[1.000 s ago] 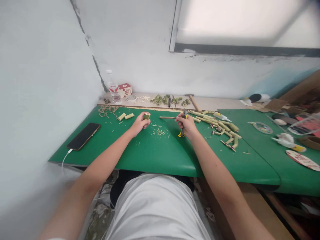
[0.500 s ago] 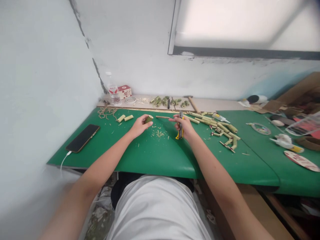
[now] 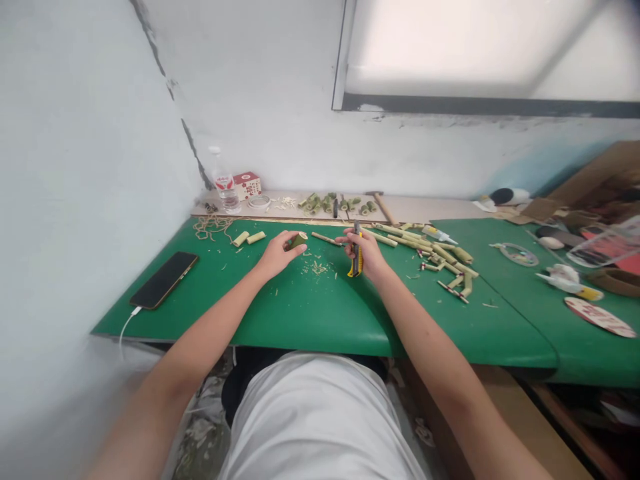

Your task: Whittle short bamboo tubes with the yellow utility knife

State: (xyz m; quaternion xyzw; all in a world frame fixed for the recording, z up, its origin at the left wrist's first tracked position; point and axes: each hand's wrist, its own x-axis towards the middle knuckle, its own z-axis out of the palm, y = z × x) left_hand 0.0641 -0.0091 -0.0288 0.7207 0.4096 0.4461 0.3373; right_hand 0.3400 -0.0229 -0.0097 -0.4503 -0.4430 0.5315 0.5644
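My left hand (image 3: 281,255) is closed around a short green bamboo tube (image 3: 299,241), its cut end facing up. In my right hand (image 3: 369,253) a yellow and grey utility knife (image 3: 356,257) is gripped upright against the palm. A thin brown stick (image 3: 325,238) lies between the hands, its right end close to my right fingertips; whether they touch it I cannot tell. Pale shavings (image 3: 318,268) are scattered on the green table mat (image 3: 310,320) below the hands. Two cut bamboo tubes (image 3: 256,237) lie left of my left hand.
Bamboo sticks and joined pieces (image 3: 450,260) spread to the right. Along the back are a hammer (image 3: 384,208), short bamboo pieces (image 3: 320,203), a water bottle (image 3: 226,187) and a box (image 3: 248,185). A phone (image 3: 165,280) with its cable lies left, near twine (image 3: 213,227).
The thin stick's right end has dropped, and my right fingers have loosened from it and spread slightly. My left hand keeps the bamboo tube; the view has shifted a little.
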